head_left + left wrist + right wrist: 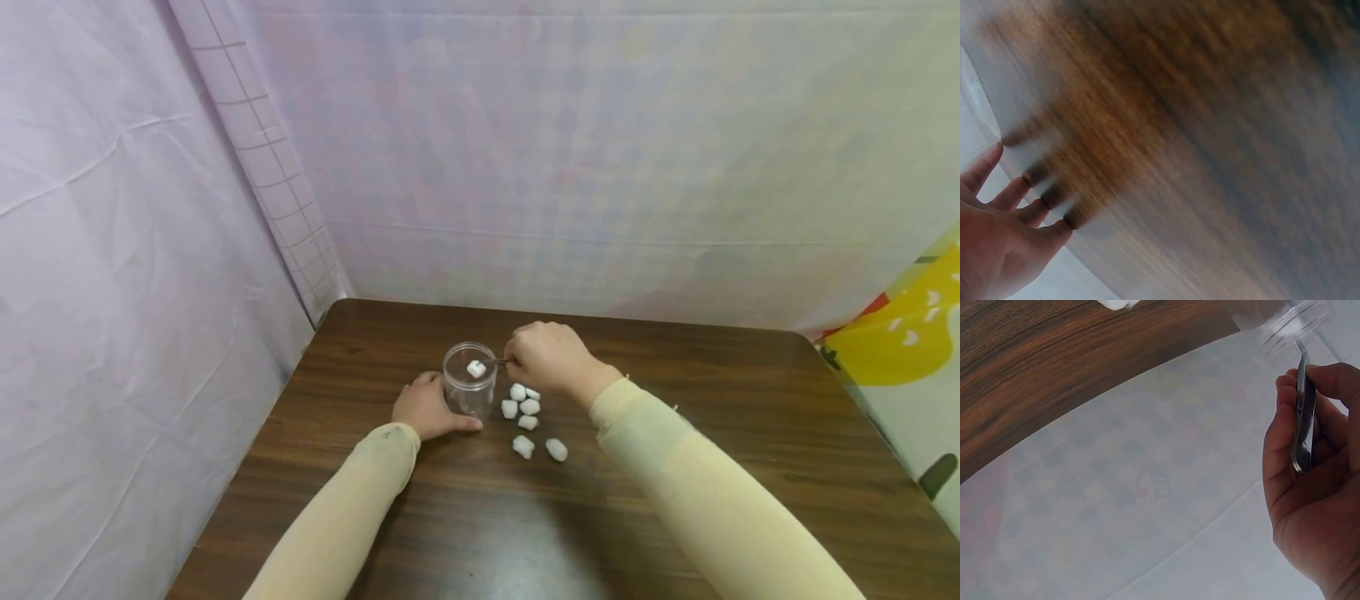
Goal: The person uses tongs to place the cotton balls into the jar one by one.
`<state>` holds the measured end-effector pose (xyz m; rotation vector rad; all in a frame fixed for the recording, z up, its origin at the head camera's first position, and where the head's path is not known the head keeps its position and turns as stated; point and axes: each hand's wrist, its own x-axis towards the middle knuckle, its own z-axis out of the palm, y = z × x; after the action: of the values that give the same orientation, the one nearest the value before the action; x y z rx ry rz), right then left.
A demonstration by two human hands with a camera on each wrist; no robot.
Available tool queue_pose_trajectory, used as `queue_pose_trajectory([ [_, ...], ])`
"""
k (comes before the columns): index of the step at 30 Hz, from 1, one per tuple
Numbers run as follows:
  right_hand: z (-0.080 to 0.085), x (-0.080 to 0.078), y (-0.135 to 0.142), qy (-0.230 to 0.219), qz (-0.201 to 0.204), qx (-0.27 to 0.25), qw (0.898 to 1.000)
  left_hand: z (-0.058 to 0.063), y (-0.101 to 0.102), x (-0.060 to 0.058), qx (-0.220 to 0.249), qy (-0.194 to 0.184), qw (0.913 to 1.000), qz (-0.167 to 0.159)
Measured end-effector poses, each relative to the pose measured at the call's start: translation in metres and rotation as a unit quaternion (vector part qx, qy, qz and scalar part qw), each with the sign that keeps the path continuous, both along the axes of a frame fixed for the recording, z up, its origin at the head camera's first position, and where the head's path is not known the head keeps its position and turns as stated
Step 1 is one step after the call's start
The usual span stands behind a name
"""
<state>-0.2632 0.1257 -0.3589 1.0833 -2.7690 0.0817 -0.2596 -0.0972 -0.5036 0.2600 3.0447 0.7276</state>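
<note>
A clear open-topped jar (471, 402) stands upright on the table. My left hand (429, 408) holds it from the left side, thumb along its near side and fingers behind. In the left wrist view the fingers (1007, 195) are spread low at the tabletop. My right hand (550, 357) grips metal tweezers (1305, 419) between thumb and fingers. At their tips a white cotton ball (476, 368) shows over the jar's mouth; whether it is inside the rim I cannot tell. Several cotton balls (529, 407) lie on the table right of the jar.
The dark wood table (675, 400) ends at a pale patterned cloth (562, 167) behind. A white cloth (127, 292) hangs along the left side. Past the right edge is a yellow printed shape (900, 342).
</note>
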Motion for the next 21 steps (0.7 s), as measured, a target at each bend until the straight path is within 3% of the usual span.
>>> queue_pose_trajectory([
  [13, 0.001, 0.001, 0.006, 0.003, -0.005, 0.004, 1.0, 0.003, 0.0, 0.001, -0.005, -0.011, 0.9999, 0.004],
  [21, 0.002, 0.011, 0.042, 0.007, -0.018, -0.014, 1.0, 0.006, 0.001, 0.002, -0.013, -0.019, 0.9997, -0.002],
])
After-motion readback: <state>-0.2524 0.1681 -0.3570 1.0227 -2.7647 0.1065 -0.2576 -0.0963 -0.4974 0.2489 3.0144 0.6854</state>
